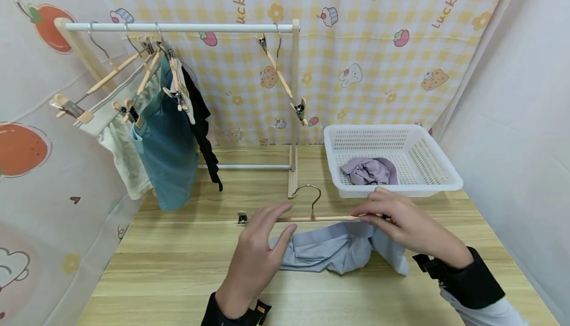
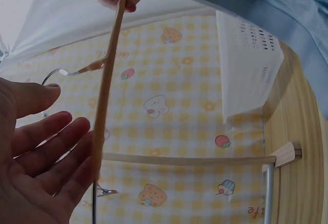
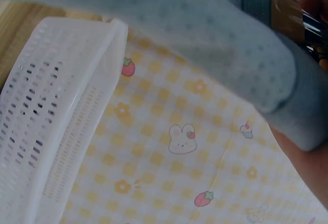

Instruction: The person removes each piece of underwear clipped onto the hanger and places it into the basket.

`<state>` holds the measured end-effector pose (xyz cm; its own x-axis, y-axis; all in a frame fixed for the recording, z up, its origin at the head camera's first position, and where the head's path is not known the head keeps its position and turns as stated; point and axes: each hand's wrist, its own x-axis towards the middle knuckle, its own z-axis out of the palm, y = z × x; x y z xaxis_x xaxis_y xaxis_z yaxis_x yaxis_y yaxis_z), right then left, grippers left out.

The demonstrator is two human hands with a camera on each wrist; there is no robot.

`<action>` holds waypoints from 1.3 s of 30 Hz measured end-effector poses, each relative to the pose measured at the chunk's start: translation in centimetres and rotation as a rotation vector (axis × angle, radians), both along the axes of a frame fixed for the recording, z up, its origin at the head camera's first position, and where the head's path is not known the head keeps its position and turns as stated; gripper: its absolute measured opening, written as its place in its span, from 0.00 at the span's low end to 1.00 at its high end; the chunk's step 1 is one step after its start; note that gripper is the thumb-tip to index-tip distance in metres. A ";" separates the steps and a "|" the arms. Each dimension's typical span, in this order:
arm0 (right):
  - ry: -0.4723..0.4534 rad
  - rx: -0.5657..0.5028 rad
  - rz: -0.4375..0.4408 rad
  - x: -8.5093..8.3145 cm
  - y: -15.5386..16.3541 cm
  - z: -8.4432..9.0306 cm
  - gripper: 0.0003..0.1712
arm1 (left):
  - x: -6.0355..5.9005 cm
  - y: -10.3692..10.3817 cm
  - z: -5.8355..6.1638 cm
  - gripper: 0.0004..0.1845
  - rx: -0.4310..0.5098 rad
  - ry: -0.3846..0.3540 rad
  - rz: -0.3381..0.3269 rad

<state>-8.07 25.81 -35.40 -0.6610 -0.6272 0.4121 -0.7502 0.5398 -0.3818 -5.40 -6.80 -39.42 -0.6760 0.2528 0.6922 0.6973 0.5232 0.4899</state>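
Note:
A wooden clip hanger (image 1: 329, 218) with a metal hook (image 1: 307, 187) is held above the table. My right hand (image 1: 405, 222) pinches its right end, where a clip (image 3: 289, 19) partly shows in the right wrist view. From that end hangs a light blue-grey garment (image 1: 320, 252) with a wide waistband, sagging below the bar. My left hand (image 1: 258, 252) is beside the left part of the bar, thumb and fingers spread apart and gripping nothing. The hanger's left clip (image 1: 242, 218) shows beyond that hand, with no cloth in it.
At the back left stands a rack (image 1: 178, 28) with clothes on clip hangers, among them teal shorts (image 1: 166, 148) and a black garment (image 1: 200, 118). A bare hanger (image 1: 280, 78) hangs at its right end. A white basket (image 1: 427, 187) holds a purple garment (image 1: 369, 171).

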 end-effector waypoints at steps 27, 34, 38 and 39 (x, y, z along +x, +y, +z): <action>-0.108 -0.014 -0.083 0.7 -1.6 -0.1 0.15 | -0.6 1.5 -1.1 0.08 -0.044 0.052 0.051; -0.090 -0.037 -0.094 0.9 -0.9 0.3 0.19 | -0.7 1.3 -1.2 0.07 -0.017 0.076 0.074; -0.074 -0.049 -0.120 1.1 -0.4 0.5 0.21 | -0.7 1.2 -1.2 0.08 -0.014 0.076 0.087; -0.072 -0.052 -0.132 1.1 -0.3 0.6 0.22 | -0.7 1.2 -1.2 0.08 -0.014 0.078 0.092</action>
<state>-6.94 25.54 -34.82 -0.7652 -0.5123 0.3899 -0.6438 0.6100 -0.4620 -6.09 -5.62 -40.60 -0.6409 0.2027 0.7404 0.6820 0.5931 0.4280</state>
